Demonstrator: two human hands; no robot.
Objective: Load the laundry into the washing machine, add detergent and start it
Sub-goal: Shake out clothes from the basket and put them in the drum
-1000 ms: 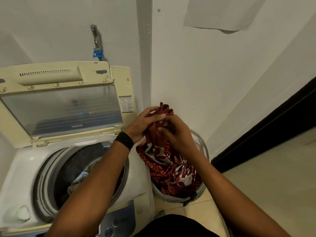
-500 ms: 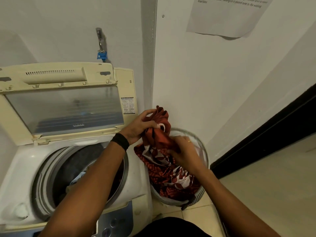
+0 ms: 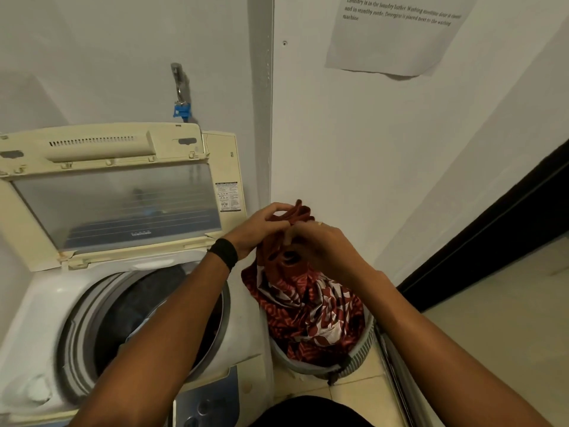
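Curls the fingers [image 3: 274, 212] of the left hand [image 3: 258, 231] round the bunched top of a red patterned garment [image 3: 308, 312], just above the laundry basket [image 3: 357, 357]. Pinches the same bunch with the bent fingers of the right hand [image 3: 326, 246], close against the left. Holds the top of the cloth up, with its lower folds lying in the basket on the tiled floor, just beside the right side of the top-loading washing machine [image 3: 34, 318]. Stretches the left forearm, with a black wristband [image 3: 224, 252], over the open drum [image 3: 144, 306], with dark clothes already inside. Faces the raised lid [image 3: 117, 204], leaning back toward the wall below a tap with a blue fitting [image 3: 181, 110], and a printed notice [image 3: 397, 38] on the wall above the basket.
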